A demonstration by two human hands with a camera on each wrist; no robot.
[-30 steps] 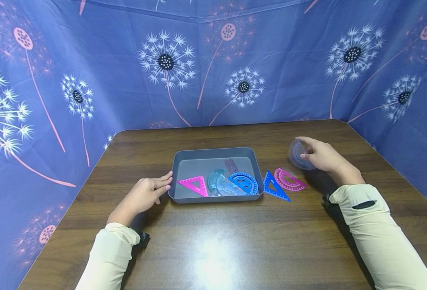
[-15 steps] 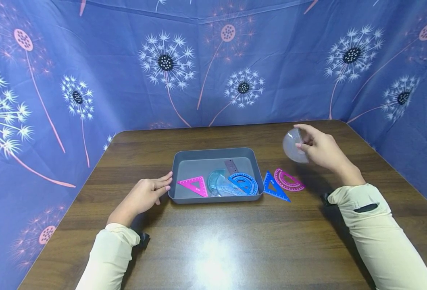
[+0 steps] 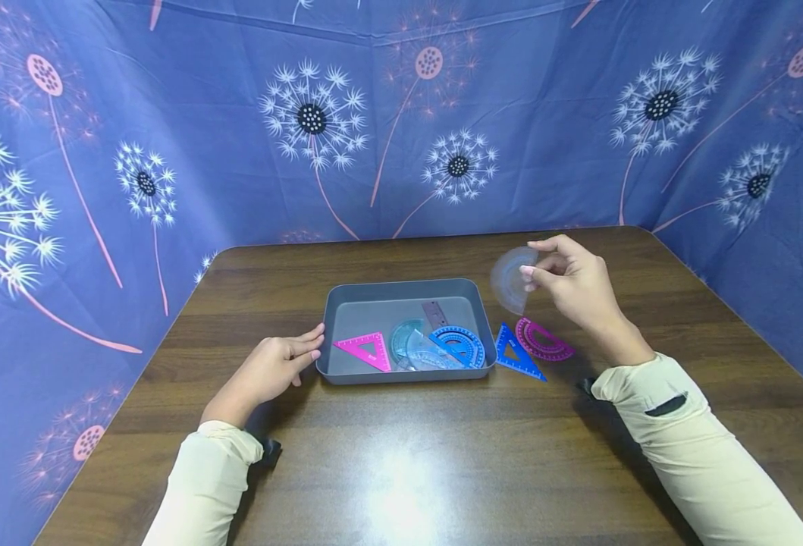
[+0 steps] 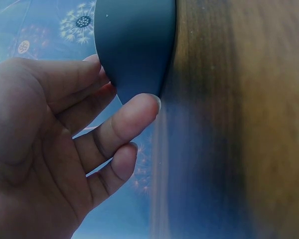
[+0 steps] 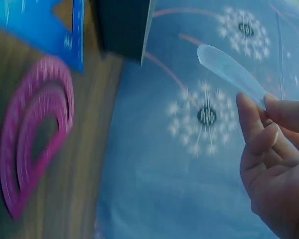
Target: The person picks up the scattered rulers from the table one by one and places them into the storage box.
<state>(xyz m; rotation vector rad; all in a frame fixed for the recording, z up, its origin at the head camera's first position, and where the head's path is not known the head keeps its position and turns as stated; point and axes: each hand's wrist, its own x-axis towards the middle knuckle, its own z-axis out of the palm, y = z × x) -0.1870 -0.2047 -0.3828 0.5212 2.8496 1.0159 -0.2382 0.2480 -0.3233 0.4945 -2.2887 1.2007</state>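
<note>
My right hand [image 3: 574,284] pinches a clear protractor [image 3: 508,280] by its straight edge, raised above the table to the right of the tray. In the right wrist view the clear protractor [image 5: 231,69] appears nearly edge-on between thumb and fingers. With fairly straight fingers, my left hand [image 3: 271,371] touches the left end of a grey tray [image 3: 401,374]; the left wrist view shows the fingertips against the tray wall [image 4: 137,45]. Inside the tray lie a pink set square [image 3: 376,356], a teal protractor [image 3: 399,341], a clear tool [image 3: 431,353], a blue protractor [image 3: 472,345] and a small dark ruler [image 3: 434,312].
Just right of the tray, a blue set square [image 3: 520,362] lies on the wooden table [image 3: 292,470]. Beside it is a pink protractor [image 3: 544,341]. A blue patterned cloth [image 3: 374,189] hangs behind the table and at its sides.
My right hand has lifted the clear protractor off the table and carried it left, toward the tray, tilting it upright. The left hand and the tray have stayed put.
</note>
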